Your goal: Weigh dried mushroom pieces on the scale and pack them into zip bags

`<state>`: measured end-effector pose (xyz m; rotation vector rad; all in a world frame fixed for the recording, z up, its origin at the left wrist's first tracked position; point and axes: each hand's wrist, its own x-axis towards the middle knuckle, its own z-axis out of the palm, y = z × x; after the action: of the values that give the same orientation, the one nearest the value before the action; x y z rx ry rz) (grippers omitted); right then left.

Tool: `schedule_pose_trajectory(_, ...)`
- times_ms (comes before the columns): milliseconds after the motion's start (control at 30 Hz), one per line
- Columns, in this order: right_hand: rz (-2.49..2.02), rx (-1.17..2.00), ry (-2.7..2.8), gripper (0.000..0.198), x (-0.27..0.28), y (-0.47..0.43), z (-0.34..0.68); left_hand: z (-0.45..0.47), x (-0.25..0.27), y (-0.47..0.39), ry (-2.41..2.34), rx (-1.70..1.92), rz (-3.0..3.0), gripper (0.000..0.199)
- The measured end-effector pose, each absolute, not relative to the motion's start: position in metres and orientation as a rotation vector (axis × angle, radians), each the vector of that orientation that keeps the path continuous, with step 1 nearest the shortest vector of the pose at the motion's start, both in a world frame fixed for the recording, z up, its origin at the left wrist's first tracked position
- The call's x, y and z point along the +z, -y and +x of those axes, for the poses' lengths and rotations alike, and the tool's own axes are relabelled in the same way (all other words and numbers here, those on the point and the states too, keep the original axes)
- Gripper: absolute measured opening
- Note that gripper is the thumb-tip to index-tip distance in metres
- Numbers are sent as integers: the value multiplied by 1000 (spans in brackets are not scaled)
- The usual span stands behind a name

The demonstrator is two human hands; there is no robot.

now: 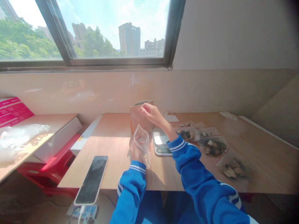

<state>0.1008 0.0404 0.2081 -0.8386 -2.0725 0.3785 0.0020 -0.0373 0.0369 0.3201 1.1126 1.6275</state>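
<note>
One clear bag [143, 140], thin, creased and loose-mouthed, is just below the centre of the frame, held in the left hand's [135, 152] fingers. Behind it a brown pouch [135, 117] stands upright on the table [116, 137], plain-faced, mouth parted. Right hand [150, 112]: before the pouch's upper part, fingers bent and close together; whether they grip anything cannot be told.
</note>
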Motion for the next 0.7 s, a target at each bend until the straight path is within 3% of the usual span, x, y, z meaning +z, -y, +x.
schedule_pose_trajectory(167,-1005,748,2802,19,181,-3,97,5,38,39,-1020,1729,366,48)
schedule_pose_trajectory(433,-781,606,3030,11,128,-2,82,2,25,36,-1046,1813,418,42)
schedule_pose_trajectory(600,-749,466,3099,41,119,-4,85,0,24,36,-1092,1838,486,38)
schedule_pose_trajectory(700,-839,365,3089,42,112,-1,84,-2,25,37,-1136,1839,537,36)
